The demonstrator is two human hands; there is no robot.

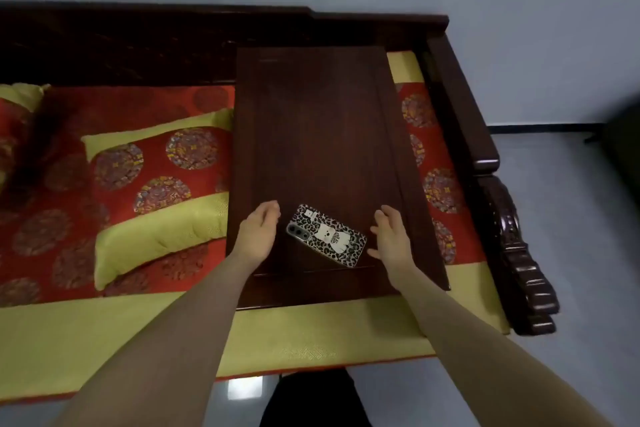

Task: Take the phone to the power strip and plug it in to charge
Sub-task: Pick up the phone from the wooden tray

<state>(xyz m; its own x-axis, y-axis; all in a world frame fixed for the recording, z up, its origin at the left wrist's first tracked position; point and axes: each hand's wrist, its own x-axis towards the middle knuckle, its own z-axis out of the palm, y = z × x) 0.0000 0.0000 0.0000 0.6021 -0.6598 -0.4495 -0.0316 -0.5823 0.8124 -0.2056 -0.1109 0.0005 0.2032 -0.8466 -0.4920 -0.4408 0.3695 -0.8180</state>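
We look down on a dark wooden tray table that stands on a carved wooden couch covered with a red and yellow-green cushioned mat. The phone lies face down near the table's near edge, roughly midway between its left and right edges, turned at a slant so that its camera end points toward the left edge and its other end toward the near right corner. Its case is leopard-patterned with a small white figure in the middle.

Our left hand hovers just beside the phone's camera end, fingers held loosely together and slightly curled, palm turned toward the phone, gripping nothing. Our right hand hovers at the phone's other end, fingers spread a little and thumb out, also empty; its thumb is very near the phone's corner, though we cannot tell whether it touches. The phone sits between the two hands, flat on the wood.

To the left of the table, a red and yellow-green pillow lies on the mat, close against the table's left edge. A second pillow shows at the far left of the couch. Grey floor lies beyond the couch's right armrest.
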